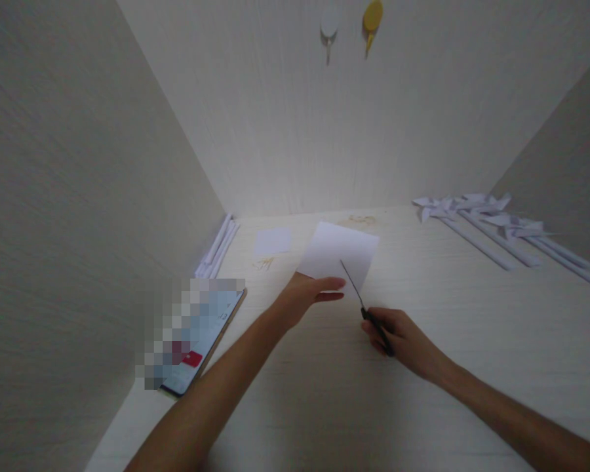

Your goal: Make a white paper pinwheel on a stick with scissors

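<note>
— Both hands first: what does each one have?

— Her or his left hand [311, 293] pinches the near edge of a white square of paper [338, 252], fingers stretched out flat along it. That sheet is lifted a little off the desk [447, 328], near the middle, tilted toward the back wall. The right hand [402, 337] is closed round the dark handles of a pair of scissors [364, 303]; the thin blades point up and away, their tip lying over the paper's lower right part.

— Are the blades parted?

— Too thin in this view to tell.

— And round about?

— A phone [204, 341] with a lit screen lies at the left edge of the desk. Beyond it, rolled white paper sticks [217, 247] lean along the side wall, and a smaller paper square [272, 241] lies flat just beside them. Well apart on the right, several paper pinwheels [482, 219] on white stems lie in a row. Two hooks, one white [329, 26] and one yellow [372, 19], hang on the back wall.
</note>
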Demonstrator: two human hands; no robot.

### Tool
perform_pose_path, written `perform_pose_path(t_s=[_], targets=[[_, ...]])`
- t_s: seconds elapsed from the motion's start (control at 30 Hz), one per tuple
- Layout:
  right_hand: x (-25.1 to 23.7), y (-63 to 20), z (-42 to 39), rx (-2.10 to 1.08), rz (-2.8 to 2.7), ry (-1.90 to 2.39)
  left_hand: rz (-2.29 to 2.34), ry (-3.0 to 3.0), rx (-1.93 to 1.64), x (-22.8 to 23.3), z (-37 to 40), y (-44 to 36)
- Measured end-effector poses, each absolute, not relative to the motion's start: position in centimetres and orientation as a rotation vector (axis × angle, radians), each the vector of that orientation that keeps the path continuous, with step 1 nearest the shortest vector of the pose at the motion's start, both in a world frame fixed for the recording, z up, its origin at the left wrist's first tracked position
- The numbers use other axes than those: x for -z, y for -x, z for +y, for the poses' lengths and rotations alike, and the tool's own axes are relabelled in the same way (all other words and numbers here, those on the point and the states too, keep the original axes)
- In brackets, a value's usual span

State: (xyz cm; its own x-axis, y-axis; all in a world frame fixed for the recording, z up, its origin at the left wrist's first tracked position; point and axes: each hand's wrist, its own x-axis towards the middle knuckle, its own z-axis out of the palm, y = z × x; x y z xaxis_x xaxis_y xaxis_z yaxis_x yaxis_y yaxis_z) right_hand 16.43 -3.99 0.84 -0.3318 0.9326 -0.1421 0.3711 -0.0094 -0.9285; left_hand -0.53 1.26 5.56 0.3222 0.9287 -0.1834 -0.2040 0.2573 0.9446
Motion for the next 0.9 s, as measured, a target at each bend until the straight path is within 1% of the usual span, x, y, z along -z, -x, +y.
perform_pose_path(t_s=[0.13, 0.3, 0.67, 0.77, 0.9], targets=[[-1.1, -16.6, -4.0, -1.391, -1.779, 1.309, 0.825, -0.978, -0.881, -6.4, 3.1, 3.2], [-1.7, -16.6, -4.1, -1.431, -1.901, 1.235, 0.926, -1.107, -0.789, -7.1, 4.7, 5.9], [-2.0, -16.8, -4.1, -1.529, -2.008, 1.181, 1.167, -1.387, -0.574, -7.5, 4.6, 6.1], [-1.9, -16.7, -4.0, -1.504, -1.959, 1.185, 1.153, -1.382, -0.612, -7.7, 4.7, 6.2], [-1.4, -16.9, -3.9, -1.508, -1.859, 1.165, 1.163, -1.313, -0.865, -7.7, 4.9, 6.1]])
